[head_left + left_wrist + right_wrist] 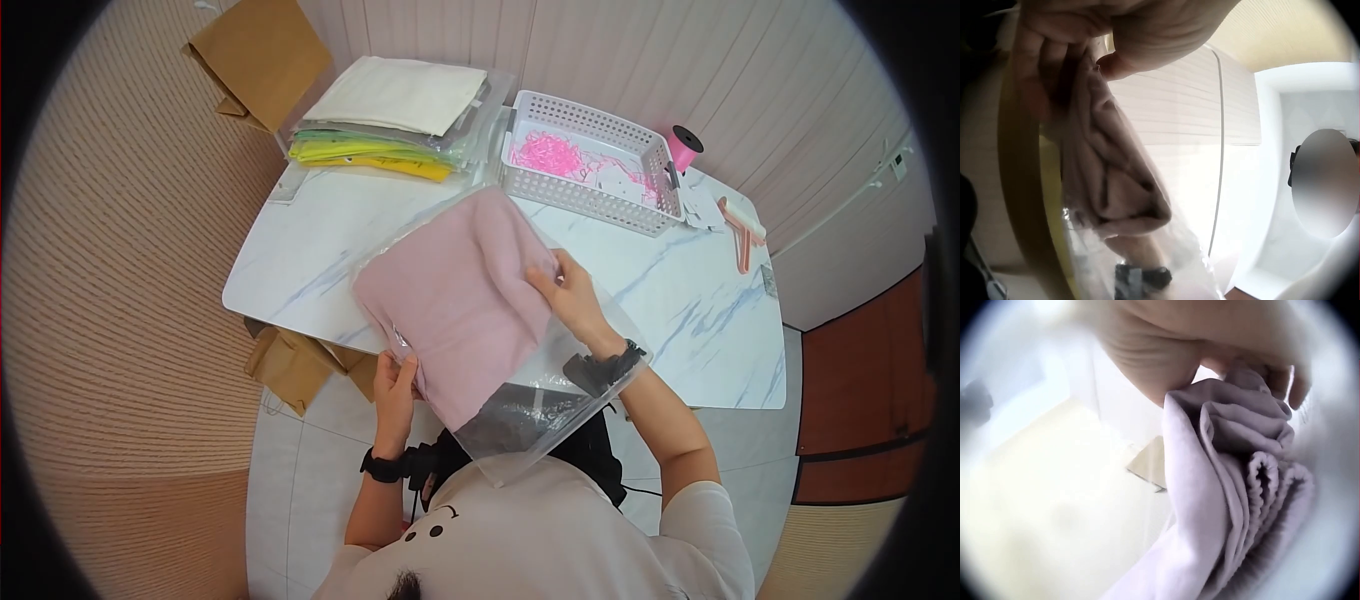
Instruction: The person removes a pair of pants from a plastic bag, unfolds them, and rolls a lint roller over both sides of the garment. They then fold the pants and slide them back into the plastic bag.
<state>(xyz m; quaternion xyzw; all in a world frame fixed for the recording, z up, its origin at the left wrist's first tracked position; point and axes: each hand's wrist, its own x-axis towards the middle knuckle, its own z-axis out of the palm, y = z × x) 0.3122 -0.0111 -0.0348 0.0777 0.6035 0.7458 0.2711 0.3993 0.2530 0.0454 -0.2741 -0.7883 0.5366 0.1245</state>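
Note:
A folded pink garment (pixel 450 300) lies inside a clear plastic bag (pixel 530 425), held over the table's front edge in the head view. My left hand (pixel 394 392) grips the garment's near left corner, with the thumb on top. On the other side, my right hand (pixel 572 298) pinches the garment's right edge, its wrist strap (pixel 604 370) showing through the clear film. Stacked folds and gathered, ruffled edges of the pink cloth (pixel 1194 481) hang below the right hand in the right wrist view. The bag's loose end spreads towards my shirt.
The marble-patterned table (pixel 690 310) carries a white perforated basket (pixel 600 205) with pink shredded strands. Behind left stands a stack of bagged, folded cloths (pixel 395 95). A pink ribbon spool (pixel 684 148) and a pink-handled roller (pixel 742 235) lie right. Brown paper bags (pixel 290 370) are below left.

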